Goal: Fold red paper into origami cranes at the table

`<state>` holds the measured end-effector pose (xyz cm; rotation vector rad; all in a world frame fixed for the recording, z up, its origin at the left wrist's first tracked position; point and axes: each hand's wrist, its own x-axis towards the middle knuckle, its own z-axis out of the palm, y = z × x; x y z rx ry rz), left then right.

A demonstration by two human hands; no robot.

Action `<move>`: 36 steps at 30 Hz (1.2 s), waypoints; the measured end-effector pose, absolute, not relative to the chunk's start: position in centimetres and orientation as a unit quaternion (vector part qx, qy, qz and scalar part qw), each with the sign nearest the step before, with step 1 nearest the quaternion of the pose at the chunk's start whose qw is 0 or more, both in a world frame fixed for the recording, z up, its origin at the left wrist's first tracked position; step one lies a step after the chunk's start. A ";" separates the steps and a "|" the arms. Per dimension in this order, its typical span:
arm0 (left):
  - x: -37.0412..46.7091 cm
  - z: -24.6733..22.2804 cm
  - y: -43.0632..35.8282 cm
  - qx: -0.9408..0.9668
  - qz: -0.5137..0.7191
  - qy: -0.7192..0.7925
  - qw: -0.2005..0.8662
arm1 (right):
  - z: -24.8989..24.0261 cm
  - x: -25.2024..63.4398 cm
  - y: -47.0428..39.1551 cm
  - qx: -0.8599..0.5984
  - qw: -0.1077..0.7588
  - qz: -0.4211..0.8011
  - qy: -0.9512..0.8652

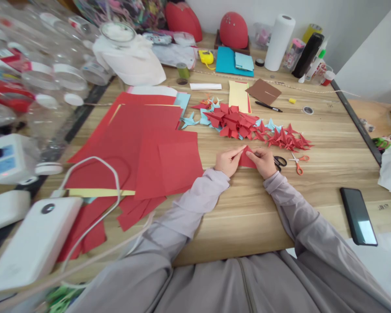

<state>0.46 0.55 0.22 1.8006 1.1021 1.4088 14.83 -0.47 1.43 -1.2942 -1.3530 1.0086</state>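
Observation:
Between my two hands is a small piece of red paper (246, 160), folded to a point at its top. My left hand (228, 161) pinches its left edge, fingers closed. On the other side my right hand (263, 160) grips the right edge, its thumb lying across the paper. Just beyond them lies a heap of folded red paper stars (233, 121), with light blue folded stars (190, 121) among and beside it. Black-handled scissors (280, 161) rest right beside my right hand, partly hidden by it. Orange-handled scissors (299, 164) lie open a little farther right.
Large red paper sheets (117, 134) spread over the left side. A white power bank (35, 243) with a looped cable sits front left, near clear plastic bottles (45, 117). A phone (358, 216) lies at the right edge. Behind stand a paper roll (280, 42) and a tape measure (206, 57).

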 end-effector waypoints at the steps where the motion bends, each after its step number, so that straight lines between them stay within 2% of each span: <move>1: 0.5 0.3 0.4 0.691 0.529 0.406 0.279 | 1.4 14.8 -0.5 -0.534 0.486 0.413 -0.556; 5: 0.7 -0.1 0.5 0.666 0.530 0.442 0.284 | 1.3 14.9 -0.4 -0.527 0.494 0.411 -0.557; 10: 0.8 -0.8 1.3 0.555 0.503 0.506 0.429 | 1.2 14.8 -0.3 -0.519 0.498 0.426 -0.548; 12: 0.8 -0.7 1.4 0.551 0.505 0.492 0.446 | 1.3 14.8 -0.3 -0.518 0.500 0.420 -0.552; 16: 0.6 -0.3 1.2 0.622 0.531 0.451 0.357 | 1.3 14.8 -0.3 -0.512 0.503 0.422 -0.553; 24: 0.5 0.1 0.5 0.734 0.491 0.430 0.187 | 1.4 15.0 -0.3 -0.513 0.489 0.417 -0.569; 27: 0.5 0.6 0.0 0.750 0.481 0.423 0.165 | 1.4 15.0 -0.3 -0.512 0.492 0.421 -0.564; 30: 0.5 1.1 -0.1 0.723 0.506 0.413 0.227 | 1.3 15.0 -0.3 -0.510 0.493 0.417 -0.569; 36: 0.5 1.0 0.9 0.575 0.539 0.434 0.437 | 1.1 14.8 -0.4 -0.494 0.497 0.430 -0.569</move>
